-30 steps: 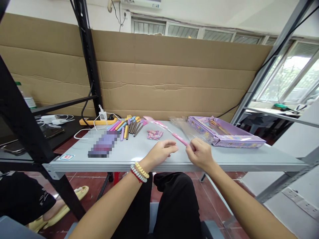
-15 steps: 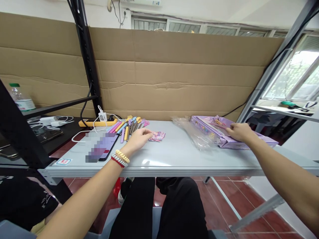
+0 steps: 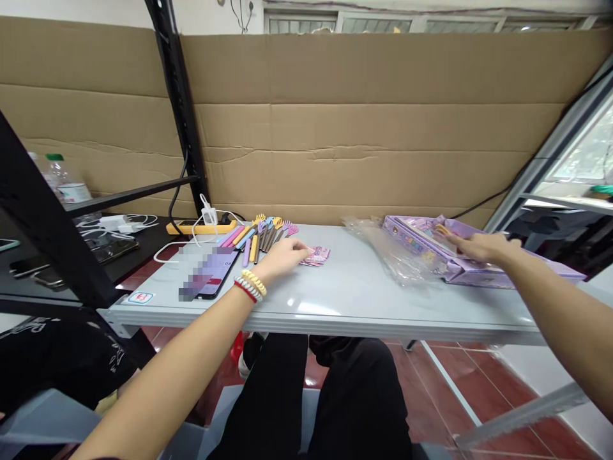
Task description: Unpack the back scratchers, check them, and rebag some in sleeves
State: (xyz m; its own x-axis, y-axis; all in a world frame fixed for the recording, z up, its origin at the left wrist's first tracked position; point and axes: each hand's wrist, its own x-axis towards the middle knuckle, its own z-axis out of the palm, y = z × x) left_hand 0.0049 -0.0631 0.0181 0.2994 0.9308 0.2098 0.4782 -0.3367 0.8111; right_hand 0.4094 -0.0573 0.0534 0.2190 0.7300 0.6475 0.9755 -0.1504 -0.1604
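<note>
My left hand (image 3: 284, 257) rests on the tabletop, fingers drawn together at the left edge of a small pile of pink printed packets (image 3: 318, 257). The fingertips touch the pile. On its wrist are pale yellow, white and red bands. My right hand (image 3: 486, 248) reaches over an open purple printed box (image 3: 479, 276), fingers stretched out above its contents, palm down. Its fingertips are hard to make out beside something orange-yellow. Left of the box lies a crumpled clear plastic bag (image 3: 390, 255).
Colourful small forks and pens (image 3: 261, 233) lie in a row behind my left hand. A phone (image 3: 215, 275) sits nearer the front edge. A yellow power strip (image 3: 191, 227) with white cables is behind it. Cardboard (image 3: 364, 128) walls the back; black metal posts (image 3: 177, 108) stand left.
The whole view has shifted, so the table appears further right. My right hand has flattened and its fingers have straightened over the box. My left hand stays at the pink packets.
</note>
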